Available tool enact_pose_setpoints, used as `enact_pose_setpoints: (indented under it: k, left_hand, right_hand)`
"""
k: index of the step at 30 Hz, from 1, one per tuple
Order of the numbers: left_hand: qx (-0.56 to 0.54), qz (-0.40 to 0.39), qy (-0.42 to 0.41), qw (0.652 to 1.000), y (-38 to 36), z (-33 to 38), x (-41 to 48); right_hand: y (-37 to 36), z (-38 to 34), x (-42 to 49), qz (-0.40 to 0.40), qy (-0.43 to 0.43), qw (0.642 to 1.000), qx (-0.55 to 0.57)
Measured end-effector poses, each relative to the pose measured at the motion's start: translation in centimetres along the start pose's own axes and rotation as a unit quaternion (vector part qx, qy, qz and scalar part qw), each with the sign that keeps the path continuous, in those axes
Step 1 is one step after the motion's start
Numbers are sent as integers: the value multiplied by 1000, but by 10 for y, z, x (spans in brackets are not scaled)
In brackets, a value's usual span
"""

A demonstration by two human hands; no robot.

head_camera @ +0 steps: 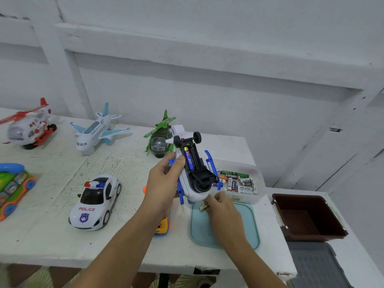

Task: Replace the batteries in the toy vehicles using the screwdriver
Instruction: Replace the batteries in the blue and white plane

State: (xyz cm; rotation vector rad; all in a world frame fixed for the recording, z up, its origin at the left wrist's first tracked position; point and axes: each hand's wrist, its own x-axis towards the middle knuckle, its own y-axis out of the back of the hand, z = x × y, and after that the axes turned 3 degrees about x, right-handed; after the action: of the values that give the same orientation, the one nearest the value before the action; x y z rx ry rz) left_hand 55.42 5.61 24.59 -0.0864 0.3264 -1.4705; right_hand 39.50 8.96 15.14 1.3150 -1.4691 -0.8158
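Observation:
My left hand (164, 181) grips a white and blue toy helicopter (192, 173), turned belly up above the table. Its black battery bay is uncovered and holds one blue battery (189, 160). My right hand (223, 206) pinches a small gold battery (204, 207) just under the toy's nose, over a pale blue lid (247, 229). A clear tub (252, 199) with several loose batteries stands right behind the toy. No screwdriver is clearly in view.
On the white table (52, 242) stand a police car (96, 201), a white airplane (97, 132), a red helicopter (31, 127), a green helicopter (159, 138) and a green bus toy (12, 188). A yellow toy (161, 227) lies under my left forearm. An empty brown bin (307, 217) sits at the right.

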Motion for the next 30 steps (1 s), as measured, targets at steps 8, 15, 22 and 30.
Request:
enact_pose_setpoints:
  k: [8,15,22,30]
  left_hand:
    - [19,-4,0,1000,-8,-7,-3]
    - [38,-11,-16,999,-17,-15,-8]
    - [45,-10,-23,999,-25,-20,-12]
    - [46,-8,-38,998,-29,-22,-13]
  right_hand:
    - [8,17,-1,-19,-14,997,74]
    - [83,38,6,-22,-242,852,464]
    - [154,9,26,-5,-162,853,496]
    - [143,-19,52,-69,-135,936,317]
